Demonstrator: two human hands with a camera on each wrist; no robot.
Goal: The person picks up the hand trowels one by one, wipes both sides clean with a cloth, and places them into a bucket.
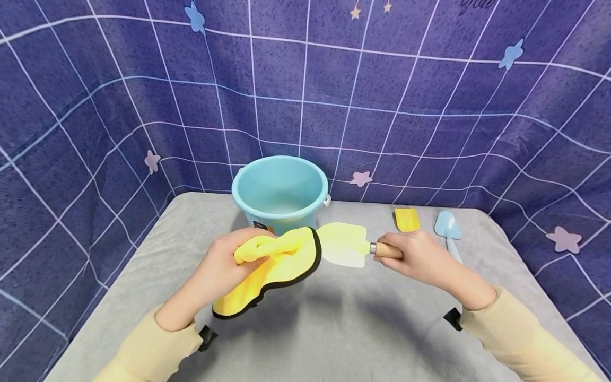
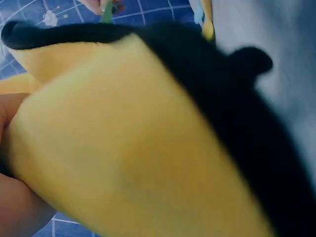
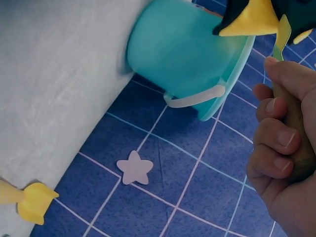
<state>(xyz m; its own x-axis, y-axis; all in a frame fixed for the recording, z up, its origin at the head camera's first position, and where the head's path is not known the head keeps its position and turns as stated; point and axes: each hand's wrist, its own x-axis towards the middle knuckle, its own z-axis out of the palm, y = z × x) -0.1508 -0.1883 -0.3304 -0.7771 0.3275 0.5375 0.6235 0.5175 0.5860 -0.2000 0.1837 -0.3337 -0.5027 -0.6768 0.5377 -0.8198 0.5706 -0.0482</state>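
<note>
yellow cloth (image 1: 292,260) edged in black bunches and droops in the left hand (image 1: 229,262), pinched between thumb and fingers. we see the right hand (image 1: 420,254) with its fingers curled round the wooden handle of a trowel (image 1: 341,244), whose pale blade points toward the cloth; we cannot tell whether the two touch. both are held up over a grey cover (image 1: 334,334), in front of a light blue bucket (image 1: 280,215). beyond the right hand we find a small yellow scoop (image 1: 407,219) beside a blue toy shovel (image 1: 447,225). behind, we see a star-dotted, gridded purple-blue backdrop (image 1: 329,74).
</note>
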